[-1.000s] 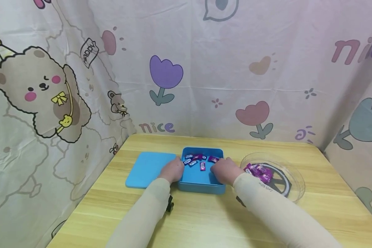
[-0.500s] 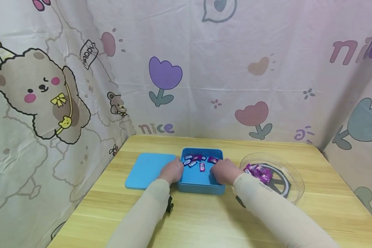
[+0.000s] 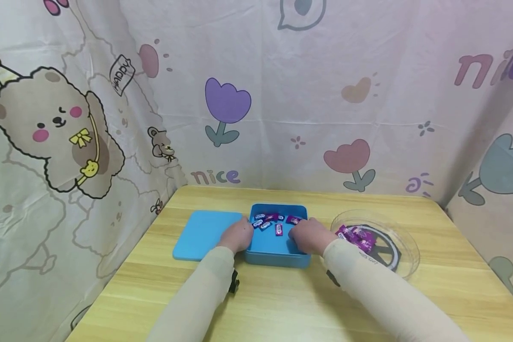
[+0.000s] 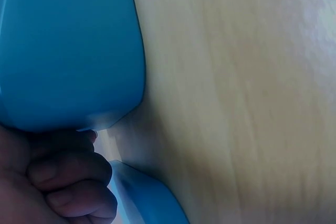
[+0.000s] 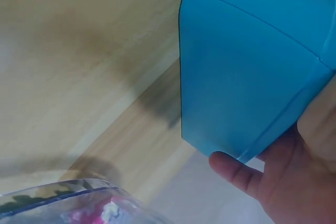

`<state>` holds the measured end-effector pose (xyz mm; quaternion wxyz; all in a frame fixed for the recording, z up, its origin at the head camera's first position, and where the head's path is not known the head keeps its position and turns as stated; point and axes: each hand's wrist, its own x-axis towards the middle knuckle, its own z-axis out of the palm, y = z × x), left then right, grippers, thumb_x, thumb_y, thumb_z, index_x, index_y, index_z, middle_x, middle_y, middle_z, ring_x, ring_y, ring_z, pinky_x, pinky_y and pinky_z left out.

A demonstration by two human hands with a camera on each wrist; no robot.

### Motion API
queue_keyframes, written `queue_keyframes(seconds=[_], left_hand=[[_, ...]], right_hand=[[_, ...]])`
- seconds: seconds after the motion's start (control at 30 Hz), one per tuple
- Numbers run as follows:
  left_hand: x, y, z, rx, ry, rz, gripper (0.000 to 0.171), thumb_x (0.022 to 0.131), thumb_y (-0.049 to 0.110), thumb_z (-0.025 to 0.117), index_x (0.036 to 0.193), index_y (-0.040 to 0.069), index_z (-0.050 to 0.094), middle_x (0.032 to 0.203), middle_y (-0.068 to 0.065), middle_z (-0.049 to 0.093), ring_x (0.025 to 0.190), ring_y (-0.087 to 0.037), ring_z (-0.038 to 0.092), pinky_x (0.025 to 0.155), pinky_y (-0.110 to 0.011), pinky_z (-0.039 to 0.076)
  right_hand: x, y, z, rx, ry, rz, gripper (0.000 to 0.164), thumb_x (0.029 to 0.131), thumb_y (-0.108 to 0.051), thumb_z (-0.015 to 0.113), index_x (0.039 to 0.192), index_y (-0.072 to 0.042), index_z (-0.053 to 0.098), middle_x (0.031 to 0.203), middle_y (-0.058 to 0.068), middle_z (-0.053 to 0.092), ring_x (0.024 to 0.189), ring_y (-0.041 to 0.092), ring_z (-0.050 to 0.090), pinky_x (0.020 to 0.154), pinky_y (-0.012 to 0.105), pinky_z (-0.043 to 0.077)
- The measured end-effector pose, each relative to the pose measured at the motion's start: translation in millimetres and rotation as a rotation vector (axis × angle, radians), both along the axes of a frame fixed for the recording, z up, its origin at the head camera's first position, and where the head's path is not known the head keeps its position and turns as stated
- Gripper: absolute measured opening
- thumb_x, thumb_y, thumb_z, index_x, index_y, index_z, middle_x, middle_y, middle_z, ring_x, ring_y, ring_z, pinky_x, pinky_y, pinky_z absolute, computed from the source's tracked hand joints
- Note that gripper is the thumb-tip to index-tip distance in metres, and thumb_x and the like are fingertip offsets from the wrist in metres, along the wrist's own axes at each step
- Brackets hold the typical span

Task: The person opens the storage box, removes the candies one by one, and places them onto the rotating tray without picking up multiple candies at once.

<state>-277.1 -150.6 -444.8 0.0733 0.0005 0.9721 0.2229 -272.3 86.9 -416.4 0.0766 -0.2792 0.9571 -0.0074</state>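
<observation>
A blue rectangular box [image 3: 278, 259] stands uncovered on the table, with several small wrapped candies [image 3: 279, 230] in purple and navy wrappers lying inside, mostly toward its far side. My left hand [image 3: 238, 233] grips the left wall; in the left wrist view its curled fingers [image 4: 73, 171] lie against the box's outside [image 4: 68, 51]. Over the right wall reaches my right hand [image 3: 311, 235], gripping it, with its fingertips hidden inside the box. The right wrist view shows one digit [image 5: 233, 170] along the outer wall [image 5: 247, 72].
A flat blue lid [image 3: 205, 235] lies just left of the box, partly behind the left hand. To the right, a round clear plastic container [image 3: 413, 256] holds more purple-wrapped candies [image 3: 359, 237]. A patterned curtain [image 3: 273, 156] borders the wooden table [image 3: 273, 304].
</observation>
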Motion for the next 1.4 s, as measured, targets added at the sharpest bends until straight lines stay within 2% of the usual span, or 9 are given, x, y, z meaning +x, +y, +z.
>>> queue_keyframes(seconds=[0.07,0.2,0.3,0.53,0.73,0.9,1.1,1.3,1.4], left_hand=[[1.1,0,-0.1,0.007,0.000,0.006,0.053,0.109,0.026,0.029,0.152,-0.004,0.036,0.151,-0.018,0.047,0.127,-0.031,0.052,0.109,-0.054,0.040],[3.5,0,0.9,-0.019,0.011,-0.015,0.051,0.109,0.024,0.030,0.151,-0.005,0.038,0.150,-0.018,0.048,0.125,-0.031,0.054,0.107,-0.053,0.042],[3.3,0,1.7,-0.032,0.016,-0.029,0.050,0.109,0.022,0.031,0.150,-0.006,0.039,0.150,-0.019,0.048,0.123,-0.030,0.055,0.106,-0.053,0.043],[-0.6,-2,0.6,0.051,0.015,-0.007,0.051,0.109,0.026,0.031,0.149,-0.005,0.038,0.143,-0.020,0.053,0.108,-0.029,0.056,0.102,-0.052,0.046],[-2.1,-4,-1.0,0.084,0.015,-0.017,0.049,0.109,0.026,0.032,0.145,-0.005,0.041,0.138,-0.021,0.055,0.101,-0.030,0.055,0.099,-0.052,0.047],[-1.5,-6,-1.9,0.130,-0.005,-0.018,0.049,0.109,0.028,0.031,0.145,-0.003,0.043,0.140,-0.021,0.054,0.107,-0.031,0.054,0.104,-0.053,0.043],[-2.3,-9,-2.2,0.178,-0.039,-0.002,0.053,0.109,0.031,0.029,0.150,-0.001,0.039,0.149,-0.019,0.047,0.116,-0.032,0.051,0.109,-0.056,0.038],[-3.0,-9,-3.5,0.181,-0.037,0.001,0.052,0.109,0.033,0.028,0.147,0.000,0.042,0.141,-0.018,0.052,0.107,-0.031,0.051,0.102,-0.052,0.043],[-3.2,-8,-3.8,0.183,-0.032,-0.001,0.052,0.109,0.033,0.028,0.146,0.000,0.043,0.139,-0.017,0.053,0.106,-0.031,0.051,0.100,-0.051,0.044]], right_hand=[[0.1,0,-1.0,-0.001,0.029,0.009,0.012,0.096,-0.020,0.071,0.106,-0.020,0.078,0.080,-0.007,0.065,0.080,0.016,0.057,0.092,0.043,0.048],[-4.0,0,-6.8,0.008,0.155,0.040,0.009,0.094,-0.021,0.074,0.102,-0.022,0.076,0.086,-0.007,0.067,0.082,0.015,0.053,0.081,0.036,0.047],[-5.5,2,-6.5,-0.030,0.234,0.039,0.006,0.094,-0.018,0.073,0.098,-0.022,0.074,0.089,-0.008,0.066,0.082,0.014,0.050,0.074,0.033,0.044],[-2.4,18,14.0,-0.265,0.252,-0.035,0.017,0.088,-0.005,0.070,0.098,-0.018,0.073,0.091,-0.006,0.064,0.085,0.016,0.057,0.080,0.035,0.055],[-10.1,51,21.6,-0.381,0.280,-0.090,0.018,0.087,0.000,0.065,0.098,-0.014,0.070,0.095,-0.001,0.067,0.086,0.020,0.061,0.082,0.043,0.056],[-19.8,89,22.3,-0.401,0.225,-0.201,0.017,0.087,0.000,0.062,0.096,-0.014,0.066,0.091,0.001,0.068,0.081,0.023,0.061,0.077,0.048,0.054],[-28.6,126,14.4,-0.381,0.161,-0.276,0.013,0.088,0.000,0.061,0.095,-0.011,0.064,0.089,0.004,0.066,0.078,0.023,0.059,0.074,0.047,0.052],[-31.8,145,9.5,-0.349,0.067,-0.334,0.017,0.087,0.000,0.062,0.103,-0.005,0.065,0.098,0.012,0.067,0.088,0.030,0.061,0.085,0.056,0.051],[-31.3,148,9.4,-0.339,0.025,-0.346,0.021,0.086,0.002,0.060,0.106,-0.003,0.065,0.102,0.015,0.067,0.090,0.032,0.061,0.085,0.057,0.051]])
